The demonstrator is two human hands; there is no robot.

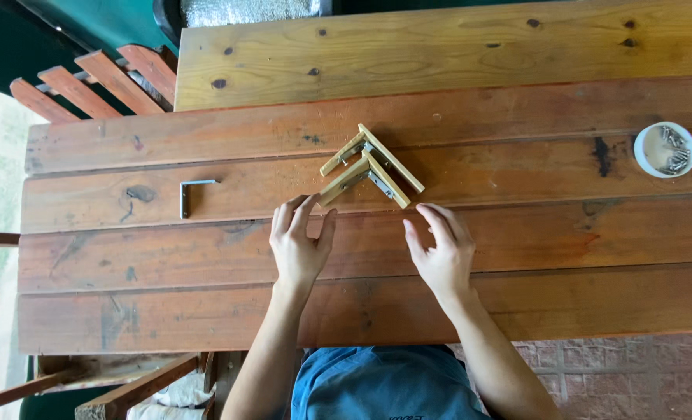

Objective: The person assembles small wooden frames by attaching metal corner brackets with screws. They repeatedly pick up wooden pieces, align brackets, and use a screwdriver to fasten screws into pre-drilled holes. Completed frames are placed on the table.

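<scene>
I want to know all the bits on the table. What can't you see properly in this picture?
- Head view: the pieces in the white cup are too small to tell apart.
- How the wooden corner pieces are joined is too fine to see.
- Whether the left hand touches them is unclear; the right hand is close by.
- The pale plank is cut off by the top edge.
- The metal bracket has holes too small to see.

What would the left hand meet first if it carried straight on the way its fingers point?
Probably the wooden bracket piece: the left hand points up and slightly right, fingertips almost at its lower-left end.
</scene>
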